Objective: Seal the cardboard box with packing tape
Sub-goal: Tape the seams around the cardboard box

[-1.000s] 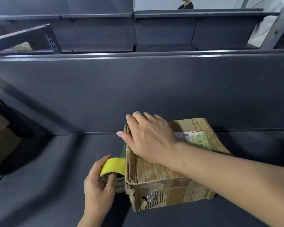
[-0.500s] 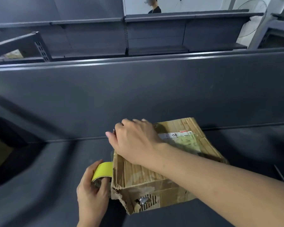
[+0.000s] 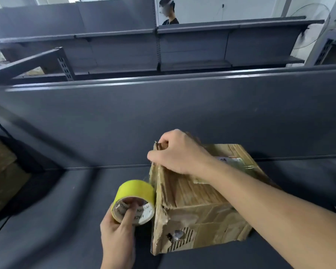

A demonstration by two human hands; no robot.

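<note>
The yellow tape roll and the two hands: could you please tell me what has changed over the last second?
The left hand has turned the yellow tape roll so its printed white core faces the camera, fingers now inside it. The right hand has gone from lying flat on the worn cardboard box to pinching its far left top edge. The box remains on the dark grey shelf, the roll beside its left side.

Dim overhead light, soft shadows left, edges bowed, slight motion blur.

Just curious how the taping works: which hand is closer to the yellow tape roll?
Left. The left hand grips the tape roll, a finger hooked inside its core. The right hand is apart from it, pressing the cardboard box at its top left edge.
</note>
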